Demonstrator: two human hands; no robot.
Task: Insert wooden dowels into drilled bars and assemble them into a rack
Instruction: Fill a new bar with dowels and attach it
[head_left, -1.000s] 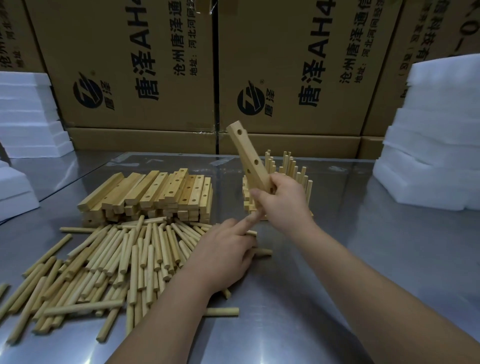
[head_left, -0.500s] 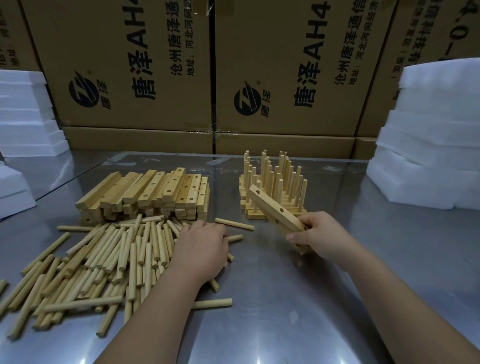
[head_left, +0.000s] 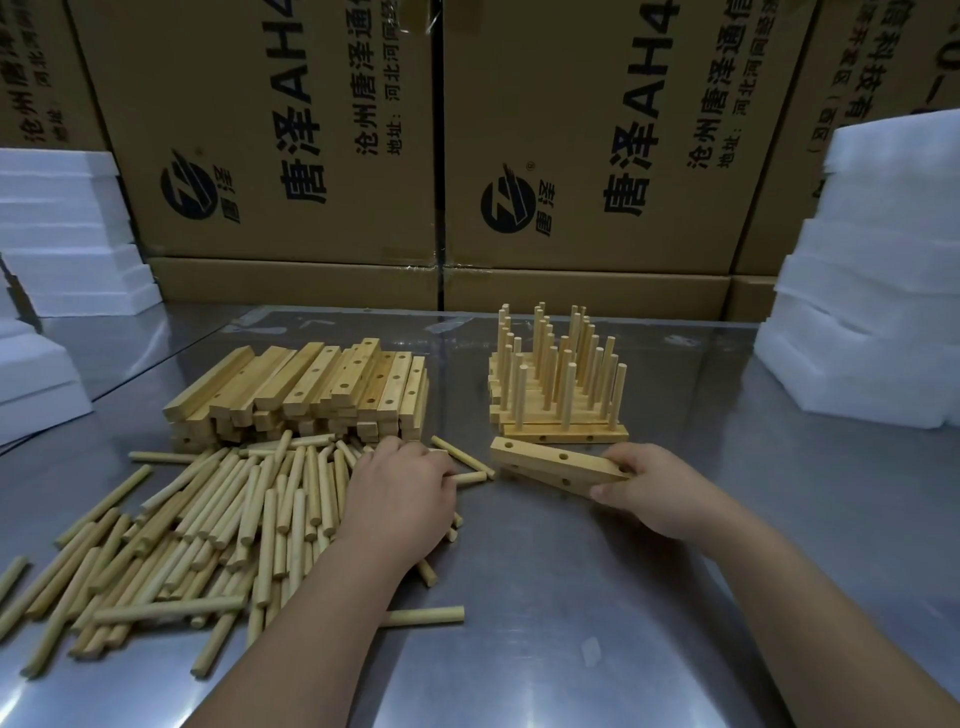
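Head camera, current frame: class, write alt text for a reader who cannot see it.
A person's right hand grips one end of a drilled wooden bar over a metal table, while the left hand lies on a heap of loose dowels. Behind them sit a stack of drilled bars and bars already filled with upright dowels.

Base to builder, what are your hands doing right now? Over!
Left hand down on loose dowels, grip hidden. Right hand grips drilled bar, holes empty. Rack just behind bar, nothing between.
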